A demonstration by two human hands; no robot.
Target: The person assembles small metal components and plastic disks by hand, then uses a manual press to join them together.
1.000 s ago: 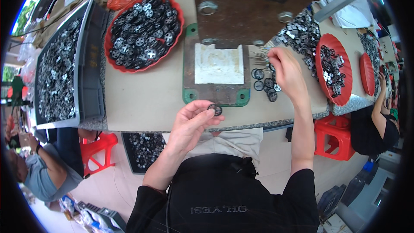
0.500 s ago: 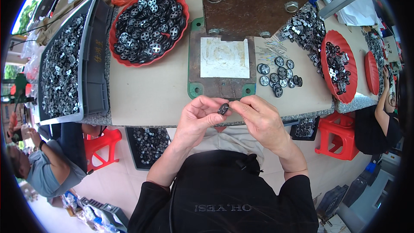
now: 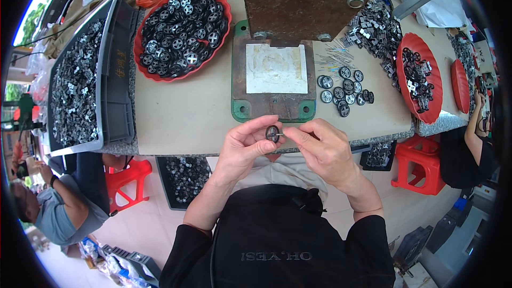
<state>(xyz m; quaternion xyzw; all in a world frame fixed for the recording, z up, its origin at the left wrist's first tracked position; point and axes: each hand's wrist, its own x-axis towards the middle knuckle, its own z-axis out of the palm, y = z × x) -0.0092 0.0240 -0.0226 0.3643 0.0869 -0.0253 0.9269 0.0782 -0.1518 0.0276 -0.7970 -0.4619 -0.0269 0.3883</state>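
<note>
Between the thumb and fingers of my left hand (image 3: 246,146) is a small black toy wheel (image 3: 272,134) with spokes. My right hand (image 3: 323,146) pinches a thin metal axle pin (image 3: 280,134), whose end meets the middle of the wheel. Both hands are above the table's front edge, just below the green-framed press base (image 3: 274,104) with its white pad (image 3: 276,69). Right of the pad lie several loose wheels (image 3: 349,87), some apparently in pairs, and a scatter of thin metal pins (image 3: 333,56).
A red tray (image 3: 228,26) heaped with wheels stands back left, beside a grey bin (image 3: 114,74) of small parts. The rusty press block (image 3: 298,8) overhangs the pad. Small parts (image 3: 376,29) and a red tray (image 3: 438,82) lie right. Co-workers sit either side.
The wheel has turned its spoked face more toward view and sits slightly further left. More of the pin shows between it and my right fingers. The whole view has shifted slightly.
</note>
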